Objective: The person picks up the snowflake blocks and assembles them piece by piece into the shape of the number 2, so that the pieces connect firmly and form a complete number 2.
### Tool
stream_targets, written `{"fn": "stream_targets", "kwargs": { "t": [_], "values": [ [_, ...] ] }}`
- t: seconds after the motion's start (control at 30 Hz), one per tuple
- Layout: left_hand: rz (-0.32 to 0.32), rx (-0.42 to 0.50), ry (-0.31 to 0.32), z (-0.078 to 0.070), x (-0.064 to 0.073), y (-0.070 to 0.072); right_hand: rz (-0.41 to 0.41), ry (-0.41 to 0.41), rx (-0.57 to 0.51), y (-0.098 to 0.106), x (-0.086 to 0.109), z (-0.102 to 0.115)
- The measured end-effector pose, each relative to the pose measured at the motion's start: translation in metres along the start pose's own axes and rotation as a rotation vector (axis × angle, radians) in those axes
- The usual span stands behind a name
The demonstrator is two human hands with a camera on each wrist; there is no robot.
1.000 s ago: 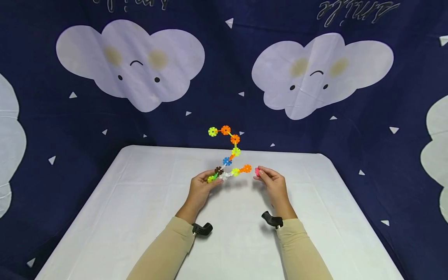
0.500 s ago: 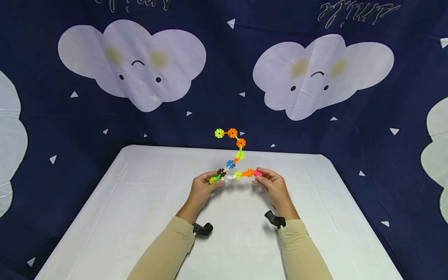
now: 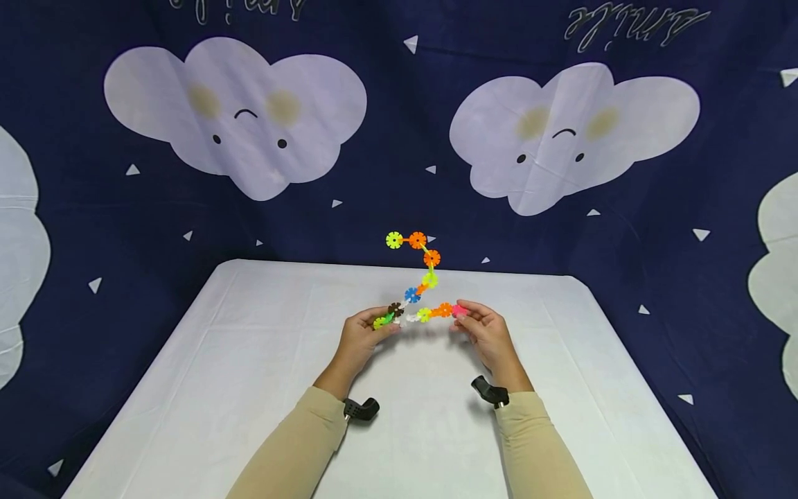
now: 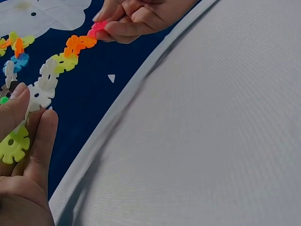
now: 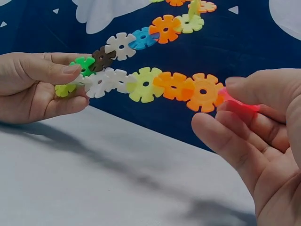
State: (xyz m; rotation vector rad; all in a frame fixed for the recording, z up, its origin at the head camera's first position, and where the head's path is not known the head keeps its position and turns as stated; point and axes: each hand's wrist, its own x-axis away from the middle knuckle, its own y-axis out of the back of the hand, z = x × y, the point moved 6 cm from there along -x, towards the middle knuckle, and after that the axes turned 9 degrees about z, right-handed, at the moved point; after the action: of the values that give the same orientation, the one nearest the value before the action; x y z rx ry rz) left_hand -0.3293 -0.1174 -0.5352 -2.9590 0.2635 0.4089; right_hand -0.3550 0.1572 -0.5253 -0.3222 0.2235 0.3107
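A branching chain of colourful notched plastic discs is held up above the table. My left hand (image 3: 364, 333) pinches its junction, around a green disc (image 5: 84, 66) and a yellow-green disc (image 4: 14, 145), beside a brown disc (image 5: 102, 58). One branch climbs through a blue disc (image 3: 412, 295) to a yellow-green disc (image 3: 394, 240) at its tip. The other runs right through white discs to an orange disc (image 5: 203, 92). Between thumb and fingers my right hand (image 3: 492, 339) pinches a pink disc (image 5: 240, 101), which meets that orange disc's edge. Fingers partly hide the pink disc.
A white-covered table (image 3: 411, 430) lies under both hands. Behind its far edge hangs a dark blue cloth (image 3: 399, 138) printed with clouds and small triangles. Each wrist wears a black camera mount, such as the left mount (image 3: 361, 409).
The right hand's pink disc was apart from the orange end disc a second ago and now meets it. The chain's upper branch has shifted slightly right and down.
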Motion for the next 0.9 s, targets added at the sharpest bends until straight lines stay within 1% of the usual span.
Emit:
{"fn": "stream_targets", "kwargs": {
  "t": [0.13,0.23,0.37,0.53,0.7,0.9],
  "values": [
    [0.023,-0.017,0.006,-0.0005,0.0005,-0.0014,0.021,-0.007,-0.017,0.0026,0.0002,-0.0003],
    [0.046,-0.006,0.026,0.0002,0.0010,-0.0023,0.041,-0.027,-0.047,0.0057,0.0010,-0.0017],
    [0.060,-0.012,0.040,0.0022,0.0008,-0.0019,0.078,-0.056,-0.066,0.0090,0.0026,-0.0035],
    [0.060,-0.049,0.043,0.0030,0.0012,0.0011,0.127,-0.071,-0.045,0.0094,0.0040,-0.0036],
    [0.069,-0.091,0.038,0.0000,0.0012,0.0040,0.181,-0.080,-0.009,0.0074,0.0058,-0.0021],
    [0.065,-0.178,0.060,-0.0017,0.0012,0.0063,0.196,-0.107,0.029,0.0076,0.0072,-0.0044]
  ]
}}
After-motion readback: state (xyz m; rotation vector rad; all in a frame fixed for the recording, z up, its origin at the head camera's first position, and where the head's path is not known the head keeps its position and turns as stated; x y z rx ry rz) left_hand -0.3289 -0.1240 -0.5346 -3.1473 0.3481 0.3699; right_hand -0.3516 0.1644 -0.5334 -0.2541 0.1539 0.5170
